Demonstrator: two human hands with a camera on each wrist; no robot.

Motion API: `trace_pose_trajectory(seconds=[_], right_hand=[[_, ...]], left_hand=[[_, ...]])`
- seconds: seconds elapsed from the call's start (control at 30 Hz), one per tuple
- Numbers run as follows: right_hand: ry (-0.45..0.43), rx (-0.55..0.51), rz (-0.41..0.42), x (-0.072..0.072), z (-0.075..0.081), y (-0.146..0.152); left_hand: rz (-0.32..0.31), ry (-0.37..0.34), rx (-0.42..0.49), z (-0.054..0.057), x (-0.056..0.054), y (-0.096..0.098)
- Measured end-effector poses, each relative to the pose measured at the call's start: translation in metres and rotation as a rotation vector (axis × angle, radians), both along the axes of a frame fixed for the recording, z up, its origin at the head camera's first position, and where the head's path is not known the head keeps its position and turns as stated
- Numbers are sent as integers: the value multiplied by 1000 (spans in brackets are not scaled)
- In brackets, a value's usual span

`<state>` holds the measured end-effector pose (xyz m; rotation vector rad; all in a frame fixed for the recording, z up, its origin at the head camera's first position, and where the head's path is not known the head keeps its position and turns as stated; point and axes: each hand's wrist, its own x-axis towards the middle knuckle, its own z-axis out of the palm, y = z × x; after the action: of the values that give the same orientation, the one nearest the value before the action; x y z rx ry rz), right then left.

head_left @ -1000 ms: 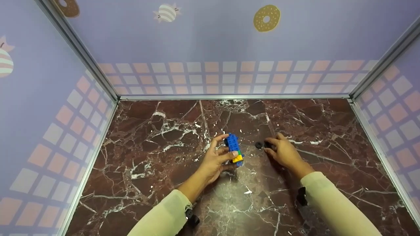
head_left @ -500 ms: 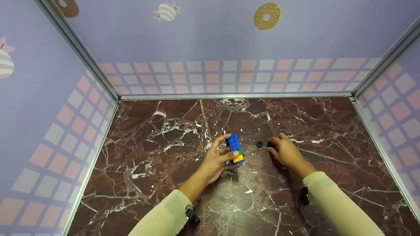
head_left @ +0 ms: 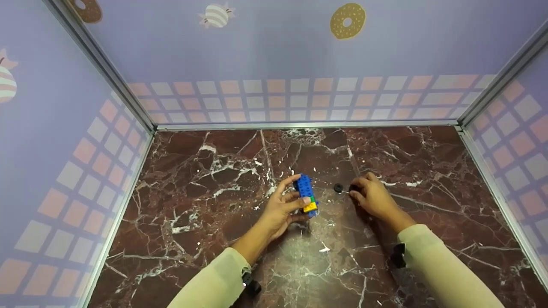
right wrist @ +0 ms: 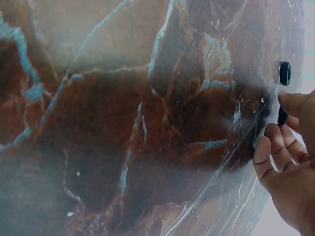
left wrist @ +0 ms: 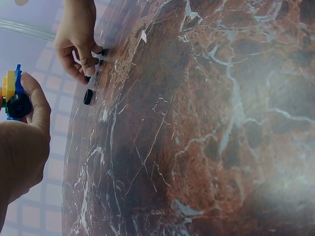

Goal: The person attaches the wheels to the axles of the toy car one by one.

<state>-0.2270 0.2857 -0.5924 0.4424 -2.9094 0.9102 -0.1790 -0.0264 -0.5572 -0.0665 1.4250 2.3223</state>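
Note:
My left hand [head_left: 276, 214] grips a toy car [head_left: 305, 188] of blue building blocks between thumb and fingers, raised off the table. A yellow block [head_left: 310, 207] and a green one [head_left: 312, 199] sit at its near end. In the left wrist view a black wheel [left wrist: 19, 105] shows on the car's side. To the right, my right hand [head_left: 373, 196] is down at the table, its thumb and fingers pinching a small black wheel [right wrist: 282, 116], partly hidden by the fingers. A loose black wheel [head_left: 338, 188] stands on the table just left of those fingertips.
More small dark pieces [left wrist: 104, 51] lie by the right hand's fingers in the left wrist view. The marbled table [head_left: 205, 231] is bounded by a patterned back wall [head_left: 274, 51] and side walls, with a metal strip [head_left: 239, 127] along the back edge.
My right hand has shifted slightly to the right, away from the loose wheel. The left hand keeps holding the toy car in about the same place.

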Motion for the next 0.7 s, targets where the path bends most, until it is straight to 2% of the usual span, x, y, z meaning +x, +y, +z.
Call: trace_pose_trajectory(seconds=[0.27,0.7], right_hand=[[20,-30,-30,2,2,0],[44,-96,19,6,19,-19]], left_hand=[[4,1,3,0,1,1],[-1,3,-3,1,1,3]])
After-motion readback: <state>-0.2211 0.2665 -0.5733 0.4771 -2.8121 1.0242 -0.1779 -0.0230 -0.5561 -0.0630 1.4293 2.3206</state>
